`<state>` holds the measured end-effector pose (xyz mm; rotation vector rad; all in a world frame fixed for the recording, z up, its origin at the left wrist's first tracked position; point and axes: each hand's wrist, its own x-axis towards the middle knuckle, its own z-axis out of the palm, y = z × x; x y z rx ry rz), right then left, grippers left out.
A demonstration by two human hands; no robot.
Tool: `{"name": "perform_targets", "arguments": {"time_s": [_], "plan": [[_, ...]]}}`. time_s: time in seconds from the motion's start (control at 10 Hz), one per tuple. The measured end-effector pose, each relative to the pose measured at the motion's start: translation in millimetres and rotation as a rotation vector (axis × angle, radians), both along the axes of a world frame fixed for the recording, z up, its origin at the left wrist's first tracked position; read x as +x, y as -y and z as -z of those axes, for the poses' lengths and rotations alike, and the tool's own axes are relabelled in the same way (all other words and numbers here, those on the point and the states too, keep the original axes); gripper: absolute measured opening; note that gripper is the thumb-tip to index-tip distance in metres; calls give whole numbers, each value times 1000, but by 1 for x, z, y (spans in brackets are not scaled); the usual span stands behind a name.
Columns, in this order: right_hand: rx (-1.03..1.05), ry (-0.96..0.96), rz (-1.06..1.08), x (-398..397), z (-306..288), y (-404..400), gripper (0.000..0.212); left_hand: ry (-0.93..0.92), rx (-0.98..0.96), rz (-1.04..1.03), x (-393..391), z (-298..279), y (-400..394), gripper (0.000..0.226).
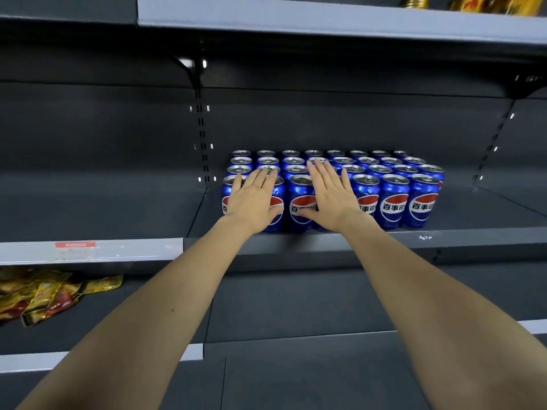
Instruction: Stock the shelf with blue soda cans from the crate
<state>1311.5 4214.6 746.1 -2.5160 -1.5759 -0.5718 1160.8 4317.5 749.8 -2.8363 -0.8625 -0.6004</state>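
Dark metal shelf (pixel 319 244) w/ blue cans (pixel 393 202), gray back panel (pixel 325 122).

I count four rows of blue aluminium soda cans (pixel 393 199) on the dark grey metal shelf (pixel 325 241), eight in the back row. My two hands (pixel 253 199) hide part of the front row, so I cannot total them. A heap of yellow and red foil snack packets (pixel 44 294), too jumbled to number, lies on the lower shelf.

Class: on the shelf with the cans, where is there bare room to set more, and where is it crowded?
Bare shelf lies right of the cans, toward the right upright, and behind them to the back wall. Crowded: the block itself, with both the left hand and right hand flat on its front row.
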Motion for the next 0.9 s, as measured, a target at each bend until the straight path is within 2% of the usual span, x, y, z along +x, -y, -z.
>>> {"name": "perform_targets", "arguments": {"time_s": [0.1,0.3,0.6,0.9], "plan": [[60,-8,-20,2,0,15,98,9,9,-14,0,-5,9,76],[50,-24,-50,24,-4,64,94,65,-3,-44,11,-17,43,77],[63,-36,-179,46,-16,128,93,59,-55,-193,22,-21,105,76],[126,-69,-169,53,-18,164,100,-59,-24,-258,21,-34,148,76]]}}
